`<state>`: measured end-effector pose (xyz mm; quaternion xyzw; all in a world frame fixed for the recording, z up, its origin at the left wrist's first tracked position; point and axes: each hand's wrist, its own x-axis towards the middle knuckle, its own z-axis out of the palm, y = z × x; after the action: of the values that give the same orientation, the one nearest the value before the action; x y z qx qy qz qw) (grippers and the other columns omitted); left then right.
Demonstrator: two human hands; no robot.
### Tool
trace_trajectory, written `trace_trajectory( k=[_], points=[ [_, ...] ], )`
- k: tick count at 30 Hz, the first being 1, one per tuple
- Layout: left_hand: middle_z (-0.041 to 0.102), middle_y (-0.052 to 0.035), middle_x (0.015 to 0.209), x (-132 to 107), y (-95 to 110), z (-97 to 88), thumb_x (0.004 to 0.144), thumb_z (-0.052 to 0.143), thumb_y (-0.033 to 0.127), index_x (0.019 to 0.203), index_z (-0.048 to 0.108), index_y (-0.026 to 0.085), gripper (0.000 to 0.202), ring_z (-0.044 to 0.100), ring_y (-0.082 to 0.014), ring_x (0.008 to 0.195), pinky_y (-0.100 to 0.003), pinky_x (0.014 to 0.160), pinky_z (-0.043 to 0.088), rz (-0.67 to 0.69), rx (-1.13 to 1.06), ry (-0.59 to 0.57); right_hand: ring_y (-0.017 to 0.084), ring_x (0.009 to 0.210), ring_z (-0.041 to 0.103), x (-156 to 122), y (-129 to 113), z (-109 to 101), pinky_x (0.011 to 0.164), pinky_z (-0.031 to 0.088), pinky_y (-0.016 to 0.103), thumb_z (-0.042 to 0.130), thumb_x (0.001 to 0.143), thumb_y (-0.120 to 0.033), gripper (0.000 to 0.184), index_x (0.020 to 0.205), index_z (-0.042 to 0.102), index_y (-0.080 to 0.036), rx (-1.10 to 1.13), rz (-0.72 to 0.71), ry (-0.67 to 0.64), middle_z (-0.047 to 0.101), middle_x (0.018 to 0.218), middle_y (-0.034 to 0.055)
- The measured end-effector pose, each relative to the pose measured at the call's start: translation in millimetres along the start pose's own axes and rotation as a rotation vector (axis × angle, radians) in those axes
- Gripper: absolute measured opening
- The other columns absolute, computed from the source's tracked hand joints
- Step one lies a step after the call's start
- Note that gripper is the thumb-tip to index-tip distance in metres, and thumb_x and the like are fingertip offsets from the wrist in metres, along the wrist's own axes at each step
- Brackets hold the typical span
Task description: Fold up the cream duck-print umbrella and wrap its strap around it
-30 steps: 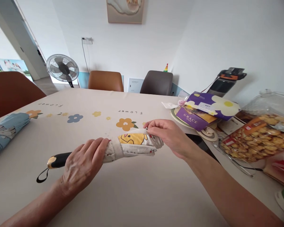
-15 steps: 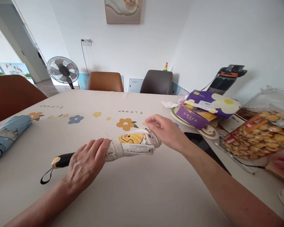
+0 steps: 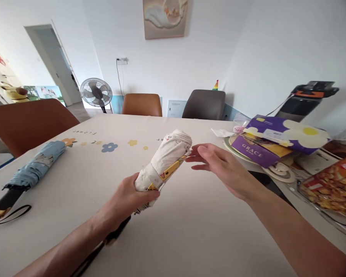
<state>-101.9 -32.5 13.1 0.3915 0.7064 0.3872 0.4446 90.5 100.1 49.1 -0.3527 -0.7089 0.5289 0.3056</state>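
Observation:
A folded white umbrella (image 3: 170,154) with yellow cartoon prints is tilted above the table, its top end pointing up and away from me. My left hand (image 3: 137,196) wraps round the lower part of its rolled cloth. The umbrella's black handle shows below that hand, partly hidden by my forearm. Beside the umbrella's top end is my right hand (image 3: 216,163), fingers apart, the fingertips close to the cloth; whether they touch it I cannot tell. Over on the left lies a folded blue umbrella (image 3: 39,163) with a black handle and a wrist strap.
Purple boxes (image 3: 282,134) sit on plates at the right, next to a black tablet-like slab (image 3: 272,186) and a bag of snacks (image 3: 334,184). Chairs (image 3: 141,104) stand round the table (image 3: 190,231). A fan (image 3: 96,93) is beyond the far left corner.
The white umbrella has turned from lying nearly level to tilting upward, rolled over in my left hand. My right hand has opened its fingers. The view has shifted left.

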Motion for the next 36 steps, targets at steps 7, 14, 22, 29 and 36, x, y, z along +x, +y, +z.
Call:
trace_trajectory(
  k=[7,14,22,29,36],
  points=[
    [0.052,0.0019,0.061,1.7,-12.0,11.6,0.068,0.068,0.036,0.086,0.052,0.017,0.031,0.047,-0.0083,0.044,-0.019,0.037,0.035,-0.170,-0.542,-0.281,0.021,0.089,0.065,-7.7,12.3,29.3,0.075,0.053,0.038,0.055,0.084,-0.046,0.039,0.110,0.052,-0.016,0.014,0.162,-0.264,0.061,0.111,0.0128],
    [0.053,0.0008,0.069,6.9,-17.8,12.4,0.069,0.067,0.036,0.084,0.052,0.016,0.030,0.051,-0.0079,0.046,-0.017,0.036,0.034,-0.269,-0.683,-0.277,0.023,0.086,0.065,-13.4,24.3,45.7,0.069,0.054,0.036,0.056,0.082,-0.052,0.047,0.108,0.054,-0.013,0.172,0.274,-0.295,0.064,0.101,0.0146],
    [0.055,-0.0003,0.072,0.6,-13.9,11.8,0.071,0.066,0.032,0.091,0.056,0.016,0.028,0.048,-0.0100,0.059,-0.021,0.049,0.038,0.047,-0.300,-0.260,0.020,0.093,0.060,-20.8,21.5,64.0,0.078,0.050,0.034,0.052,0.085,-0.050,0.041,0.108,0.061,-0.017,0.463,0.277,-0.398,0.064,0.105,0.0101],
    [0.057,-0.0052,0.085,-2.0,-12.2,12.8,0.074,0.064,0.040,0.098,0.056,0.015,0.036,0.054,-0.0151,0.072,-0.027,0.061,0.048,0.006,-0.307,-0.245,0.021,0.093,0.059,-19.4,37.4,73.2,0.076,0.047,0.031,0.062,0.079,-0.046,0.039,0.103,0.062,-0.015,0.551,0.357,-0.154,0.064,0.104,0.0107],
    [0.058,-0.0102,0.093,5.5,-23.3,11.5,0.078,0.056,0.053,0.105,0.057,0.015,0.047,0.061,-0.0208,0.078,-0.031,0.054,0.051,-0.069,-0.555,-0.413,0.017,0.066,0.057,-23.3,30.0,80.7,0.058,0.046,0.031,0.064,0.075,-0.047,0.039,0.096,0.059,-0.015,0.428,0.242,-0.083,0.063,0.081,0.0056]
  ],
)
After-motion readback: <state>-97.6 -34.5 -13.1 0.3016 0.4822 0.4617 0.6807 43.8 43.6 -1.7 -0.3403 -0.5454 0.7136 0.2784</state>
